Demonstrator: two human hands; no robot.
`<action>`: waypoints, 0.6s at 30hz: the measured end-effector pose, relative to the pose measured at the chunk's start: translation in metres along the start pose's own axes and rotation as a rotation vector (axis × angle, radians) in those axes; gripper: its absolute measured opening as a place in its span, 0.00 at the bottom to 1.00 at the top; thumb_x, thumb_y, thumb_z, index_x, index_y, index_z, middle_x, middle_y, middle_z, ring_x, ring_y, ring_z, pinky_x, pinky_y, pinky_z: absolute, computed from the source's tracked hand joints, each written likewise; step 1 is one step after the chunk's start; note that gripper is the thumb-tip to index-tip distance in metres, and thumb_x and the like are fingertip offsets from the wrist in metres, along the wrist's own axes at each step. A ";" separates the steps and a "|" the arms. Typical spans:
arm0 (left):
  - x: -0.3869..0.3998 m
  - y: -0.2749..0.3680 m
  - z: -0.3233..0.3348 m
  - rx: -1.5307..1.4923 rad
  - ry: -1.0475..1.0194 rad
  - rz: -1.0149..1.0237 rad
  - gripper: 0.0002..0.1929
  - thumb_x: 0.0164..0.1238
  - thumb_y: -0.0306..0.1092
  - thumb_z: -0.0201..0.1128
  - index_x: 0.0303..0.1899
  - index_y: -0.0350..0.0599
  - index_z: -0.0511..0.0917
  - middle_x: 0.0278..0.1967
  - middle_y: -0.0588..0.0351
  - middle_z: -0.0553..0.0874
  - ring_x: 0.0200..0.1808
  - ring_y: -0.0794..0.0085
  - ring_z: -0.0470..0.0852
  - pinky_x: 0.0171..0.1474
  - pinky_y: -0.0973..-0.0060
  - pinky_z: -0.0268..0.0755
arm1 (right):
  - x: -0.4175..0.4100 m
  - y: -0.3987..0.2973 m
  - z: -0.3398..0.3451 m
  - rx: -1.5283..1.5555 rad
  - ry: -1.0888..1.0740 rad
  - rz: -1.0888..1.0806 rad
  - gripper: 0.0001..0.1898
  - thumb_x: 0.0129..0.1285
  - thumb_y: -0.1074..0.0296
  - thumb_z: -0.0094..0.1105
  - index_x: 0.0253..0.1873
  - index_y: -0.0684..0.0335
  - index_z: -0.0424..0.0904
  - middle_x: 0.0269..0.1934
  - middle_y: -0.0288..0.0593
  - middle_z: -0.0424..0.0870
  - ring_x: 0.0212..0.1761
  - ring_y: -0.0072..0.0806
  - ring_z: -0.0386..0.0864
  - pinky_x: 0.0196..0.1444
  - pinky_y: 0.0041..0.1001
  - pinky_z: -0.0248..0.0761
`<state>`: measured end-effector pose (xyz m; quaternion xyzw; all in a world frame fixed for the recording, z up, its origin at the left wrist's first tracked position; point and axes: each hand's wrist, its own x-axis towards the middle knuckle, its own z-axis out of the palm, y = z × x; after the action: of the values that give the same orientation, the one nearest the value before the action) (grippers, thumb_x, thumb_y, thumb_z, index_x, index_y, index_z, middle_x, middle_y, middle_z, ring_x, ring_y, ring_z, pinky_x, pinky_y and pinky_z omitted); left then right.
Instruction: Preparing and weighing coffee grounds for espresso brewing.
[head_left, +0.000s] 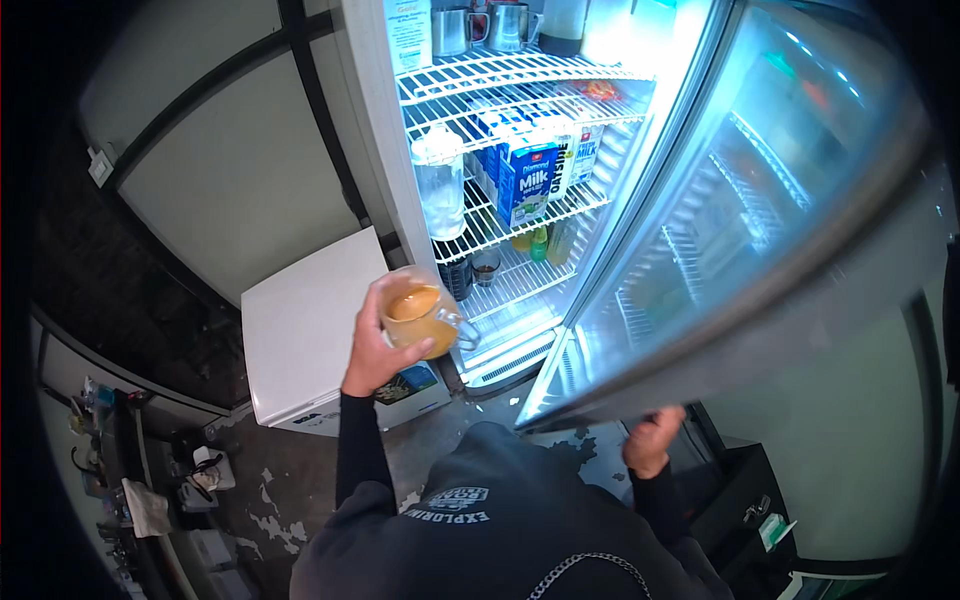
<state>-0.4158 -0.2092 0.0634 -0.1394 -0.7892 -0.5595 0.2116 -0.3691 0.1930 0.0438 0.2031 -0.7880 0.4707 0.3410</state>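
Observation:
My left hand is wrapped around a clear glass mug in front of the refrigerator opening. Orange-brown liquid fills part of the mug, whose handle points right. The upright refrigerator is lit inside, its glass door swung out to the right. At the outer side of that door, my right hand has its fingers curled against it; the exact hold is partly hidden. Inside, a blue milk carton stands on a wire shelf beside a clear pitcher-like container.
Metal milk pitchers stand on the upper shelf. Lower down are a small glass with dark liquid and a green bottle. A white chest freezer adjoins the refrigerator's left side. A black cabinet stands at lower right.

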 end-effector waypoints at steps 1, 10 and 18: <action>0.000 -0.001 0.016 -0.026 0.003 -0.024 0.45 0.53 0.40 0.83 0.72 0.40 0.69 0.64 0.49 0.83 0.68 0.62 0.82 0.73 0.63 0.71 | -0.008 0.010 -0.020 -0.037 0.024 0.036 0.37 0.76 0.29 0.51 0.36 0.66 0.81 0.35 0.49 0.86 0.36 0.47 0.84 0.45 0.39 0.75; 0.071 0.064 0.113 -0.020 0.038 0.002 0.44 0.57 0.44 0.85 0.71 0.42 0.70 0.64 0.50 0.84 0.65 0.63 0.84 0.68 0.64 0.78 | -0.093 0.136 -0.134 0.018 0.503 0.323 0.63 0.66 0.18 0.57 0.77 0.82 0.54 0.70 0.61 0.69 0.70 0.42 0.72 0.72 0.42 0.67; 0.183 0.147 0.092 0.356 0.231 0.189 0.41 0.57 0.57 0.83 0.64 0.39 0.75 0.56 0.44 0.87 0.56 0.58 0.89 0.59 0.63 0.83 | -0.057 0.182 -0.191 0.180 0.469 0.201 0.57 0.73 0.27 0.58 0.81 0.79 0.50 0.76 0.59 0.64 0.75 0.44 0.67 0.77 0.40 0.60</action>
<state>-0.5248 -0.0767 0.2483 -0.1082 -0.8294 -0.4016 0.3730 -0.3805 0.4470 -0.0452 0.0385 -0.6587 0.6044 0.4465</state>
